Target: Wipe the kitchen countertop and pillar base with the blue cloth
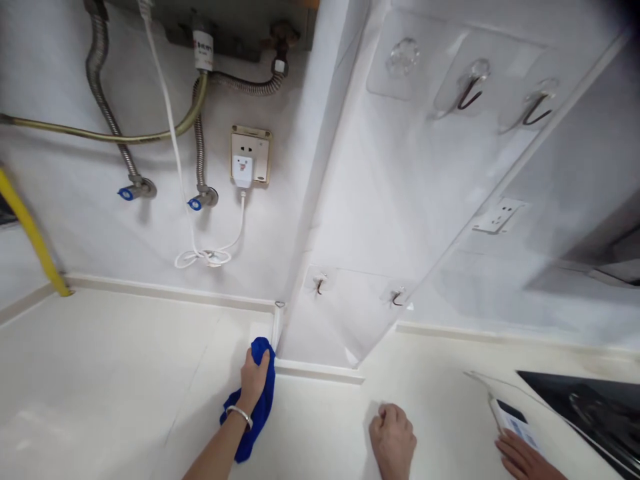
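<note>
My left hand (254, 380), with a silver bracelet at the wrist, is closed on a bunched blue cloth (263, 400). It presses the cloth onto the pale countertop (125, 373), close to the corner where a white wall column (345, 267) meets the counter. Part of the cloth hangs loose beside the wrist. Over to the right, my right hand (393, 437) rests on the counter as a fist. Its fingers are curled under, and nothing shows in them.
Another person's hand (525, 457) lies on a white device (515, 423) with a cable, beside a black cooktop (590, 413). A plugged wall socket (251, 155), pipes, valves (200, 200) and a yellow hose (35, 233) are at left. Hooks (470, 93) are stuck on the column.
</note>
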